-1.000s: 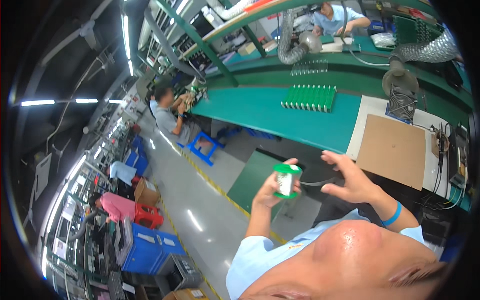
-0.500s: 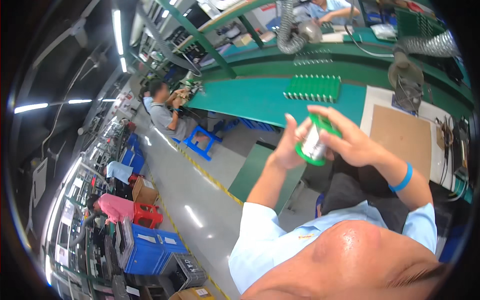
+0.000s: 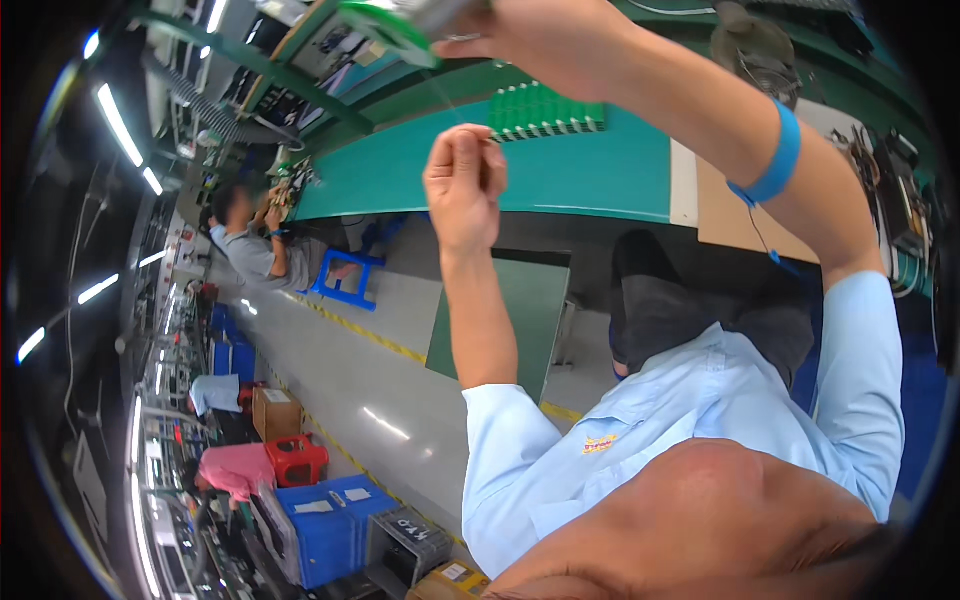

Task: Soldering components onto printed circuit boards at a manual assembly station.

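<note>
High at the top edge, my right hand (image 3: 545, 35) grips a spool of solder wire (image 3: 392, 32) with green plastic flanges, partly cut off by the picture's edge. Lower down, my left hand (image 3: 465, 190) is closed in a pinch, thumb against fingers. From the spool a thin strand of solder wire (image 3: 446, 97) runs faintly down to those fingertips. Behind my hands, a batch of green circuit boards (image 3: 545, 112) in rows lies on the green bench mat (image 3: 400, 180). A blue band circles my right forearm.
A brown board (image 3: 735, 215) lies on the bench to the right, near tools and a fume duct (image 3: 750, 50). A seated person (image 3: 262, 240) works at the bench's far left, by a blue stool (image 3: 345, 278). Blue crates (image 3: 335, 525) stand lower left.
The spool has gone up and to the left in my right hand. My left hand has left the spool and now pinches its wire below it. The view has shifted too.
</note>
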A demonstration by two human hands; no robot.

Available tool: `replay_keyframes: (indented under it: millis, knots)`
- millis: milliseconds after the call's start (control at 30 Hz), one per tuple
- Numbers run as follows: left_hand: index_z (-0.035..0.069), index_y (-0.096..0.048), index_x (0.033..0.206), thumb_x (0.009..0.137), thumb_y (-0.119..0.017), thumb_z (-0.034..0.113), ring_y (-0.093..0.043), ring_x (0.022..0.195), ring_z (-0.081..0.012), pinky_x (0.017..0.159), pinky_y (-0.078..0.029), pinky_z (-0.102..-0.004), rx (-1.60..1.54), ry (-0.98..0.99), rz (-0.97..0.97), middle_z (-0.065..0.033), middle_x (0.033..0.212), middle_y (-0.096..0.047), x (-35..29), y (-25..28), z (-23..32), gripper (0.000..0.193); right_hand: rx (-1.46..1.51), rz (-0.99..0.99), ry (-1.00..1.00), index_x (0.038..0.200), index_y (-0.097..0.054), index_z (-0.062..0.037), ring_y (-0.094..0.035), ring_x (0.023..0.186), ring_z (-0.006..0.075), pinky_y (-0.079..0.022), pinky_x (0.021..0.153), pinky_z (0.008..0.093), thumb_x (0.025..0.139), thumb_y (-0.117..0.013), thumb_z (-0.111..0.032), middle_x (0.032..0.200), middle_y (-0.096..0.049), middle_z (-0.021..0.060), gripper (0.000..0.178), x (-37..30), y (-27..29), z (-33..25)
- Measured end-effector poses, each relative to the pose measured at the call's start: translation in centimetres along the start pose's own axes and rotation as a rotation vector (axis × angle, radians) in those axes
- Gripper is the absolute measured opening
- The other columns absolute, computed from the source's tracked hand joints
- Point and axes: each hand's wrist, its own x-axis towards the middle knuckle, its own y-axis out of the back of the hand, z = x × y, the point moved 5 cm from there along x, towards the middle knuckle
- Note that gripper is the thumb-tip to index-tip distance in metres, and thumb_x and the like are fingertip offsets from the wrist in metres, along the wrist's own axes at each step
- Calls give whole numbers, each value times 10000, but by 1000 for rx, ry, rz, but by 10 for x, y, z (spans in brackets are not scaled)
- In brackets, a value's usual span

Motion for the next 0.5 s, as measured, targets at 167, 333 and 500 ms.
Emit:
replay_keyframes:
  millis: [167,333,500]
  knots:
    - [47,-659,1048,1058,-542,257,-378,461,-53,422,-264,-186,74,-52,8,-55,757,-646,40,6,15,240,-152,217,240,1174,-600,-23,-634,913,205,-529,841,341,1085,-324,-401,1093,-677,125,476,2,-57,-61]
    - [48,-663,1083,1056,-544,266,-386,461,-43,422,-273,-182,89,-102,-29,-57,768,-659,91,-14,24,250,-131,306,270,1229,-578,-13,-643,834,202,-546,696,275,1084,-276,-457,1084,-672,149,556,40,-31,-78]
    - [43,-662,1091,1049,-558,284,-420,473,-30,430,-306,-166,98,-106,-124,-54,777,-670,136,-41,26,265,-167,453,319,1306,-541,-24,-651,777,203,-527,567,227,1080,-232,-499,1080,-670,172,611,85,-32,-143]
